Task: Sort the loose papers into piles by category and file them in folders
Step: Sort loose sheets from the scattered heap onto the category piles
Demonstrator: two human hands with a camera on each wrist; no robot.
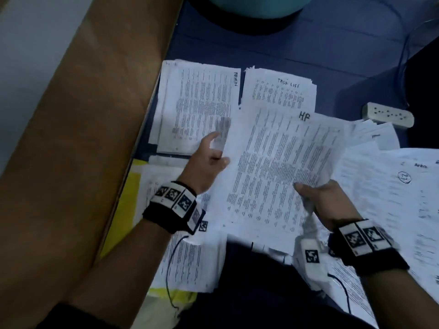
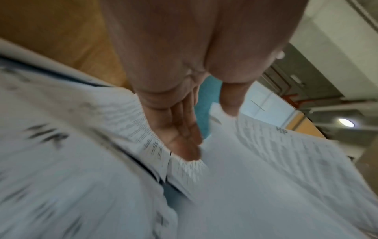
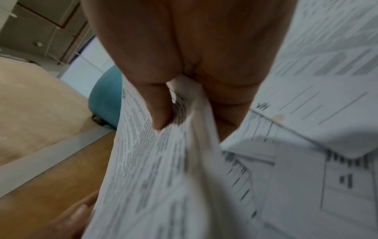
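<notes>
A printed sheet marked "HR" (image 1: pixel 280 167) is held up over the floor. My right hand (image 1: pixel 316 193) grips its lower right edge, thumb on top, together with several crumpled sheets (image 3: pixel 184 161) in the right wrist view. My left hand (image 1: pixel 213 153) is at the sheet's left edge with straight fingers (image 2: pixel 180 137), its thumb touching the paper. Two sorted piles lie beyond it: one with a handwritten side label (image 1: pixel 199 108) and one headed "TASK LIST" (image 1: pixel 280 91). A yellow folder (image 1: pixel 133 186) lies under papers at my left forearm.
Loose papers (image 1: pixel 392 186) spread over the blue floor at right and over my lap. A white power strip (image 1: pixel 387 115) lies behind them. A brown wooden panel (image 1: pixel 71 138) runs along the left. A teal round object (image 1: pixel 249 3) sits at the top.
</notes>
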